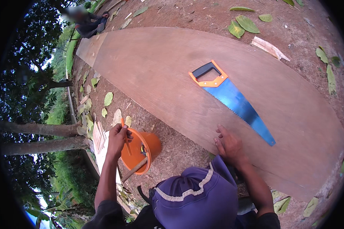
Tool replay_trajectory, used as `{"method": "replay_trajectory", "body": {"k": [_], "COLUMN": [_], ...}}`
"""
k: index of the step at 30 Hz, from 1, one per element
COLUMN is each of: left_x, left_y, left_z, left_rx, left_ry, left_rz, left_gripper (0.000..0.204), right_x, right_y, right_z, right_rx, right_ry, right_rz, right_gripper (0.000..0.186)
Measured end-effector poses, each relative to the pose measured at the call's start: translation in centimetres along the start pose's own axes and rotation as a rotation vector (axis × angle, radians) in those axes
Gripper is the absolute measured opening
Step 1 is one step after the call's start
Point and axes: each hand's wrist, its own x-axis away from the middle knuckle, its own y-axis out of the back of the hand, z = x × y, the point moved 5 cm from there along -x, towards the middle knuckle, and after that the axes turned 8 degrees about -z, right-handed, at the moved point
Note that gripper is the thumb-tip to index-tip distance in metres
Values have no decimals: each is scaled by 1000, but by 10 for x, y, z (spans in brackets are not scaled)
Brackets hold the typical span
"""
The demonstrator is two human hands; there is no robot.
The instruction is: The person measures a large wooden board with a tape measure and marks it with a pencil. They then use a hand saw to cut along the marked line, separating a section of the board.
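My left hand [116,139] is closed around an orange pencil [123,128], held over the rim of an orange bucket [151,144] that stands on the dirt. A wooden handle [135,169] sticks out of the bucket. My right hand [228,145] rests flat, fingers spread, on the near edge of a large brown plywood sheet [160,68] lying on the ground. A handsaw [233,100] with a blue blade and an orange and black handle lies on the sheet, just beyond my right hand.
A purple cap [197,196] fills the bottom edge. Another person [86,23] crouches at the sheet's far end. A wood offcut [269,47] and dry leaves [242,24] lie on the dirt. Tree trunks [42,129] stand at left.
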Motion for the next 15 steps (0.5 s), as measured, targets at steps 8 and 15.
{"method": "replay_trajectory", "body": {"k": [8,15], "left_x": [-20,-45], "left_y": [15,-183], "left_z": [19,-125], "left_rx": [-727,-442], "left_ry": [-253,-666], "left_rz": [-75,175], "left_gripper": [64,71], "right_x": [19,13], "right_y": [34,47], "right_z": [-36,-24], "right_rx": [82,145], "right_ry": [16,75], "right_rz": [-56,-158], "right_gripper": [43,35]}}
